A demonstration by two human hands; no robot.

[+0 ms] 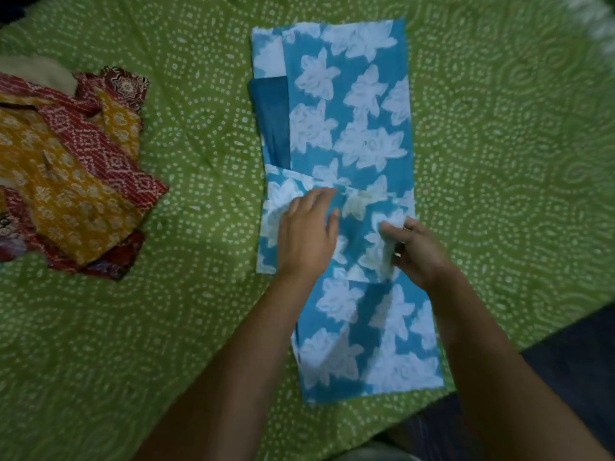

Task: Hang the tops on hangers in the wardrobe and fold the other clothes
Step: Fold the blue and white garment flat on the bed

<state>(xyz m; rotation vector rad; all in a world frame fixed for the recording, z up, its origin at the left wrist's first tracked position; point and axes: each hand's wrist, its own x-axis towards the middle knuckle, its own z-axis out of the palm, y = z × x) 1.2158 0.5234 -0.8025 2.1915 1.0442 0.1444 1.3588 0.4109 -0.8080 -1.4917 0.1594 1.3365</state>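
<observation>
A blue garment with white flower print (352,128) lies as a long folded strip on the green bedsheet (499,161), running away from me. My left hand (307,234) rests flat on its middle part with the fingers straight. Just to the right, my right hand (416,251) pinches a fold of the same cloth between thumb and curled fingers. A plain darker blue panel (271,118) shows at the strip's left edge.
A heap of red, yellow and maroon printed clothes (70,181) sits at the left of the bed, with a beige piece (36,73) behind it. The bed's edge and a dark floor (572,361) are at lower right.
</observation>
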